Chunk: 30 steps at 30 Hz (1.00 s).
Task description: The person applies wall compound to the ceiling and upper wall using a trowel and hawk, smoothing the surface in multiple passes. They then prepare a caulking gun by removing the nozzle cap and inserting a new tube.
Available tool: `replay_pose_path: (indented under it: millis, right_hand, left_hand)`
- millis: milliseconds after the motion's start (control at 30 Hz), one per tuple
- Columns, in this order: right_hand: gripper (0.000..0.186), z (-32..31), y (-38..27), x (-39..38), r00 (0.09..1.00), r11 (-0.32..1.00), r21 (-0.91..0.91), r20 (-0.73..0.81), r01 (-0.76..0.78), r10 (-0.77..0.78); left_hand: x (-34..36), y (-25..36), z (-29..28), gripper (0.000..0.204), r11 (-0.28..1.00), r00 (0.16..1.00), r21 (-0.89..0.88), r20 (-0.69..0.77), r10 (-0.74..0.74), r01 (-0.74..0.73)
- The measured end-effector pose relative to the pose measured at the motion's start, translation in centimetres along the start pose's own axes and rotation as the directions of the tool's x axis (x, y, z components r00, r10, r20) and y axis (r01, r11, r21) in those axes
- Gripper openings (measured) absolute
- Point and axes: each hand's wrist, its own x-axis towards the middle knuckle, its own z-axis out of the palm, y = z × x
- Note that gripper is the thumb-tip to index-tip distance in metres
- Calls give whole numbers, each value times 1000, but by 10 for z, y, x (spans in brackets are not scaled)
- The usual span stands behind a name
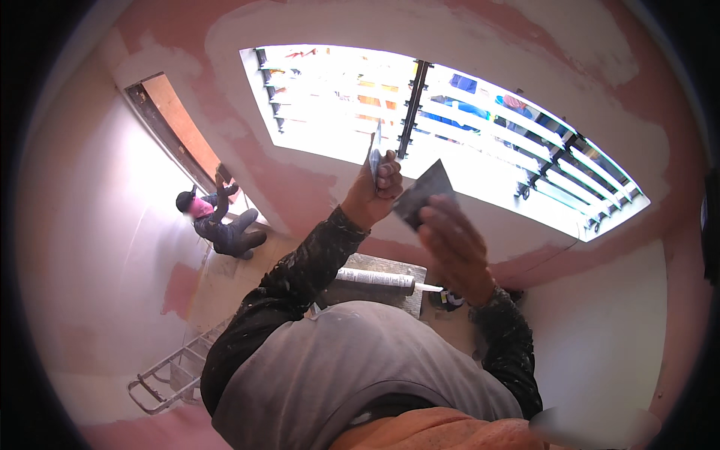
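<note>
My left hand (381, 180) is raised in front of the window, its fingers closed around a thin metal filling blade (376, 154) seen nearly edge-on. To its right, my right hand (456, 244) grips a flat, dark grey, square-cornered filling blade (426, 187), tilted with one corner up. That hand is somewhat blurred. The two blades are close together but look apart. Whether filler lies on them I cannot make out. Below my hands, a sealant cartridge (375, 282) with a white nozzle lies by a worn board (386, 264), partly hidden by my body.
A louvred window (480, 135) spans the patchy pink and white wall (315, 184). At the left, another person (225, 221) crouches by a doorway (180, 124). A metal ladder (176, 371) stands lower left. A dark object (448, 300) sits beside the board.
</note>
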Motion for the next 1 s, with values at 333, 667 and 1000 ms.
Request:
replay_pose_path:
  millis: [333, 667, 1000]
  right_hand:
    - [24, 37, 110, -24, 882, 856, -221, -185, -468, 434]
    - [20, -3, 157, -23, 234, -196, 897, 304, -395, 923]
    - [20, 9, 70, -81, 200, -466, 712, 635, -525, 746]
  left_hand:
    - [-16, -53, 20, 25, 934, 921, 236, -346, -177, 268]
    - [-20, -69, 34, 32, 878, 854, 9, -237, -463, 478]
    - [-7, -41, 17, 21, 903, 888, 72, -229, -399, 424]
